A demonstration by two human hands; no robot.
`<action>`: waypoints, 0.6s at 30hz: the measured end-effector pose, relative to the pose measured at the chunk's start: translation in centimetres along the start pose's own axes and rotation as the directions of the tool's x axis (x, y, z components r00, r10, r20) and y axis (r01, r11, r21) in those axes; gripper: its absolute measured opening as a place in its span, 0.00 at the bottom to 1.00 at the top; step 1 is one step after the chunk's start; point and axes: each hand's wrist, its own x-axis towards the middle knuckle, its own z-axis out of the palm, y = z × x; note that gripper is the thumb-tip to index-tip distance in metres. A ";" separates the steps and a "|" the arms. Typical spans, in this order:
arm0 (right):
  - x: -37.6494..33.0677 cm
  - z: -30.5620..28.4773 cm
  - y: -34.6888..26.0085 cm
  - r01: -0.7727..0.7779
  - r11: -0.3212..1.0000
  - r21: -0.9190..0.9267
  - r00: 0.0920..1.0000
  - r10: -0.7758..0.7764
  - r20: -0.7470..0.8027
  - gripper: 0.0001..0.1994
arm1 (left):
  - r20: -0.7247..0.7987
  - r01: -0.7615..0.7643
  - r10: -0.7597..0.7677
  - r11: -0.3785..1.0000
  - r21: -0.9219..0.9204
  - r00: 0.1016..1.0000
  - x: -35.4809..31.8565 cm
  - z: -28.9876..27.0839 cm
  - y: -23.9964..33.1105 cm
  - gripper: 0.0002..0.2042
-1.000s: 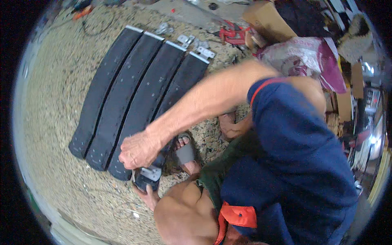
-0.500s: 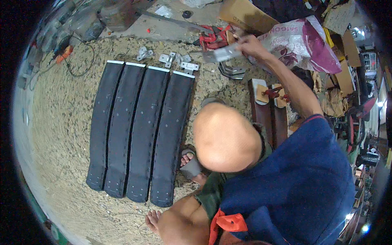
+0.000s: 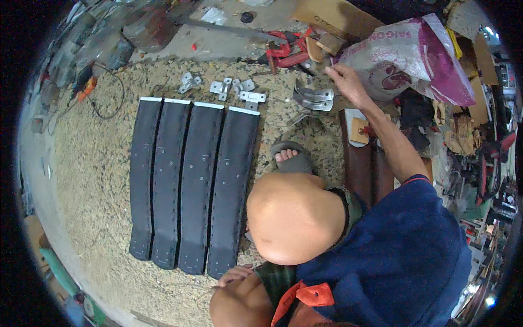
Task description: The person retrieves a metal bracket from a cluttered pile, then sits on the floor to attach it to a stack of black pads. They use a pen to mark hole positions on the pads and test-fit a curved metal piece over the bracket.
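My right hand (image 3: 344,82) reaches forward at the right, its fingers drawn together with nothing seen in them. Just left of and below it, bent silver metal brackets (image 3: 315,100) lie on the ground. Low in front of me, my left hand (image 3: 235,274) is beside my left knee, near the panels' near ends. Its fingers lie stretched out, and I see nothing in them. Several long black panels (image 3: 188,185) with light far ends lie side by side to the left. Small silver metal fittings (image 3: 222,88) sit just beyond those ends.
Red clamps (image 3: 283,49) and a wood block (image 3: 330,43) lie beyond my right hand. A white and purple sack (image 3: 406,60) and a cardboard box (image 3: 335,16) stand behind. Brown boards (image 3: 354,169) with a red clamp are under my right forearm. A cable (image 3: 103,101) lies far left.
The flat metal piece is gone from my right hand, and the brackets beside it lie differently. My left hand has shifted right and forward, toward the panels. The view has shifted slightly.
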 end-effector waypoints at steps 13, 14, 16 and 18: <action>-8.1 -11.9 3.5 -0.129 0.992 -0.011 0.991 0.129 0.041 0.16 | 0.029 0.129 -0.142 0.954 0.269 0.989 4.8 -3.7 0.6 0.29; -9.4 -14.6 4.0 -0.233 0.967 0.105 0.969 0.223 0.105 0.16 | 0.040 0.119 -0.136 0.950 0.290 0.990 5.5 -3.9 1.3 0.29; -11.6 -20.2 5.6 -0.316 0.937 0.147 0.936 0.283 0.212 0.15 | 0.068 0.065 -0.094 0.938 0.340 0.993 6.9 -3.7 3.7 0.29; -13.7 -24.8 8.6 -0.376 0.903 0.209 0.921 0.338 0.194 0.12 | 0.119 0.016 -0.069 0.917 0.398 0.990 8.1 -2.2 6.4 0.28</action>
